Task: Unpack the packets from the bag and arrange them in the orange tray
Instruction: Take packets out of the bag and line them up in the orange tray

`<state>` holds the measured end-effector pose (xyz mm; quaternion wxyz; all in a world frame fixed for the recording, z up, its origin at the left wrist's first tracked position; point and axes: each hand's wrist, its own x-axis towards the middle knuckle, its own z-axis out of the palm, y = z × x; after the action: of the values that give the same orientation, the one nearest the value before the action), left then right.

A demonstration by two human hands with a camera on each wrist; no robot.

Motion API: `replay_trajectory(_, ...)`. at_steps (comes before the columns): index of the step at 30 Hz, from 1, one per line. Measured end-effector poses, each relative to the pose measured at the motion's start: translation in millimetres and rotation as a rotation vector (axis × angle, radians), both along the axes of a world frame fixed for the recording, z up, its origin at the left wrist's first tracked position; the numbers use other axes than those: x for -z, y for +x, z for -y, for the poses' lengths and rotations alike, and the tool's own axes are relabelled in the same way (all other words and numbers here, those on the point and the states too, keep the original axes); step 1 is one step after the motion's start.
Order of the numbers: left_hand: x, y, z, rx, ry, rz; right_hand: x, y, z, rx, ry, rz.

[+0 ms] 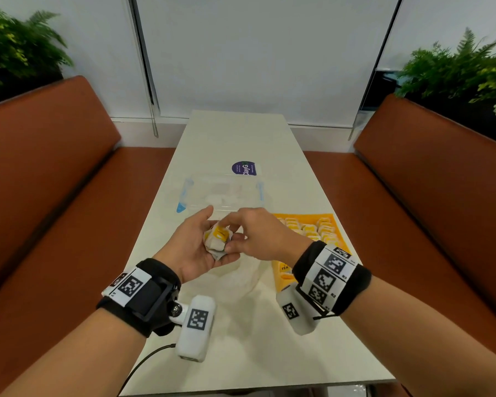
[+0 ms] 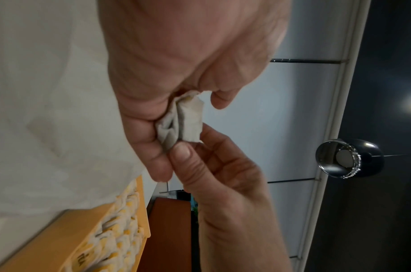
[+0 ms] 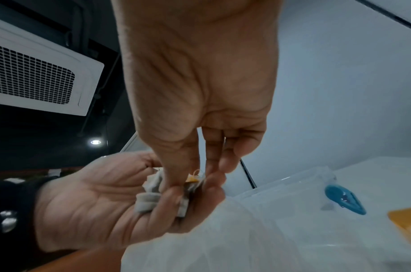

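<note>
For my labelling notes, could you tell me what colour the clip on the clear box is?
Blue; the clip on the clear box shows best in the right wrist view.

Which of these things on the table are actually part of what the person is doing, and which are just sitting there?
Part of the job:
small white-and-yellow paper packets, held in the left hand, pinched by the right hand
flat orange tray
crumpled clear plastic bag

Just lying about:
clear plastic box with blue clips
round purple sticker
</note>
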<state>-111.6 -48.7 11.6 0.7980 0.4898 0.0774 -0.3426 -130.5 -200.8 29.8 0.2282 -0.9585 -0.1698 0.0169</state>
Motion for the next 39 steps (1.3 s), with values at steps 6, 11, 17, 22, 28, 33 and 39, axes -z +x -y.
replay_trajectory(6, 6.2, -3.6, -1.3, 0.120, 0.063, 0.123, 3.0, 3.8, 4.8, 0.080, 0.293, -0.103)
replay_trajectory(11, 7.3, -6.0, 0.4, 0.180, 0.042, 0.167, 2.3, 5.5, 9.9, 0.091, 0.349, -0.145)
replay_trajectory(17, 7.4, -4.1, 7.1, 0.178, 0.124, 0.210, -6.3, 5.9, 31.2, 0.139, 0.343, -0.113)
replay_trajectory(22, 11.6, -3.7, 22.9, 0.169, 0.214, 0.230, -6.9, -6.4, 48.5, 0.169, 0.362, -0.111)
replay_trajectory(28, 13.8, -2.5, 44.3, 0.178, 0.254, 0.244, -1.4, -13.8, 69.2, 0.232, 0.247, -0.035)
replay_trajectory(33, 14.3, 2.6, 47.1, 0.108, 0.306, 0.224, -3.8, -11.1, 90.4, 0.296, 0.137, -0.007)
replay_trajectory(39, 12.5, 2.1, 42.3, 0.127, 0.389, 0.245, 32.4, -5.4, 97.6, 0.257, -0.356, -0.131)
